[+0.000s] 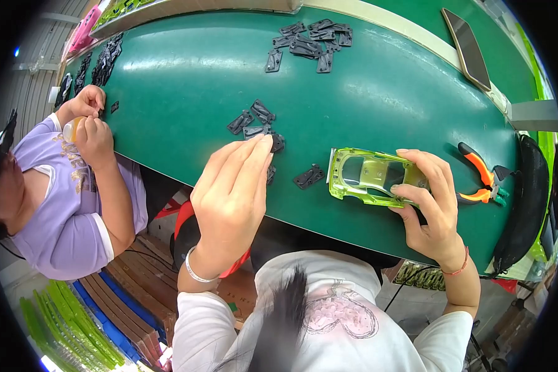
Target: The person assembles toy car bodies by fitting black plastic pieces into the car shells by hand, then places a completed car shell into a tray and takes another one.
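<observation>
My right hand grips a translucent green toy car body shell by its right end, holding it just above the green table. My left hand reaches forward with its fingers together, the fingertips touching a small cluster of dark grey plastic parts. Whether a part is pinched between them is hidden. One more dark part lies between my two hands.
A pile of dark parts lies at the far centre, another pile at the far left. Orange-handled pliers rest to the right, a phone beyond. A person in a purple shirt works at the left.
</observation>
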`<state>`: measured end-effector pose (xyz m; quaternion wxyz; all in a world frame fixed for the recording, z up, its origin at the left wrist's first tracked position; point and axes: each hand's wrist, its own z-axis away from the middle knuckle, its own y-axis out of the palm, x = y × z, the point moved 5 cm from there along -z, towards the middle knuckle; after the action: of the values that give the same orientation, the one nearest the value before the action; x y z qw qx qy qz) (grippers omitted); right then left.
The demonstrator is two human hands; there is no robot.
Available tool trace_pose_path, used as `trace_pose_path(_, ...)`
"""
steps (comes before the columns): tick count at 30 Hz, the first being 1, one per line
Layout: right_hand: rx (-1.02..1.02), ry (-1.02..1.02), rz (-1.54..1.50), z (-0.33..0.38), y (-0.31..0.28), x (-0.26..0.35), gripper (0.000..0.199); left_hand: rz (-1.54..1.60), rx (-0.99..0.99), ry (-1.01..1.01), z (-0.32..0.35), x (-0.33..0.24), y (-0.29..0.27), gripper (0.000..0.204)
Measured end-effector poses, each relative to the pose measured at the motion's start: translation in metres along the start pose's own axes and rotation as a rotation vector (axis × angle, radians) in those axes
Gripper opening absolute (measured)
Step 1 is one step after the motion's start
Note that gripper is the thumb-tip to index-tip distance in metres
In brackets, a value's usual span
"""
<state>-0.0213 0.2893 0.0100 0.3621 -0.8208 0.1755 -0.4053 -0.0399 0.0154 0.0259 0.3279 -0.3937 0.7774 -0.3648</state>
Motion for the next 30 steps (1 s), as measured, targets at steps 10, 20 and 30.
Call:
trace_pose_path(10, 0.01, -0.001, 0.002, -0.002, -0.002, 0.001, 0.039, 0.041, -0.04, 0.017, -0.009, 0.002, 0.004, 0.035)
trace_pose_path(20, 0.029, 0.025, -0.008, 0.0, 0.0, -0.002, 0.039, 0.733, -0.047, -0.57, -0.008, 0.023, 0.009, 0.03)
trace_pose_path(30, 0.001, 0.004, -0.005, -0.002, 0.0, -0.001, 0.036, 0.116, -0.149, -0.045, -0.007, -0.009, 0.002, 0.025)
